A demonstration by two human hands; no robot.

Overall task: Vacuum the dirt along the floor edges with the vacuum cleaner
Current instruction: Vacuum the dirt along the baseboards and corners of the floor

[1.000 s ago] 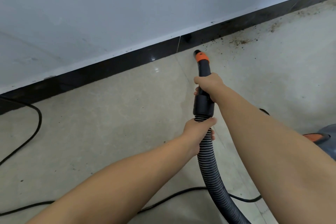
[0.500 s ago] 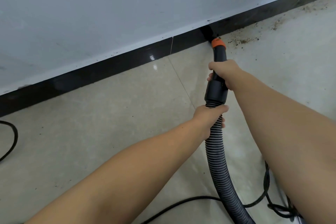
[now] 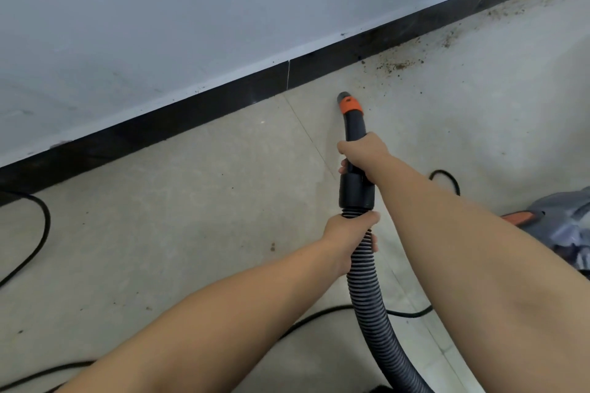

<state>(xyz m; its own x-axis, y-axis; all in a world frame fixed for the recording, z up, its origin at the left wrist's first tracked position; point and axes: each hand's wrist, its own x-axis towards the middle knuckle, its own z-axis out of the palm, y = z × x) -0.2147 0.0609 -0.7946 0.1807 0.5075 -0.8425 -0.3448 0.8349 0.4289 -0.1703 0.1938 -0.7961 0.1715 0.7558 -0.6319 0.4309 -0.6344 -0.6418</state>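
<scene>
Right hand (image 3: 364, 151) gripping vacuum wand (image 3: 355, 128), left hand (image 3: 349, 234) clamped on ribbed hose (image 3: 367, 290), orange-collared nozzle (image 3: 346, 100) near baseboard (image 3: 191, 112) (dirt (image 3: 399, 64) further right).

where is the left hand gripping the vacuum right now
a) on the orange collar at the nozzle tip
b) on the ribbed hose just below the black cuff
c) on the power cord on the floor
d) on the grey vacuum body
b: the left hand is wrapped round the ribbed hose just under the black cuff, while the right hand holds the black tube above it.
</scene>
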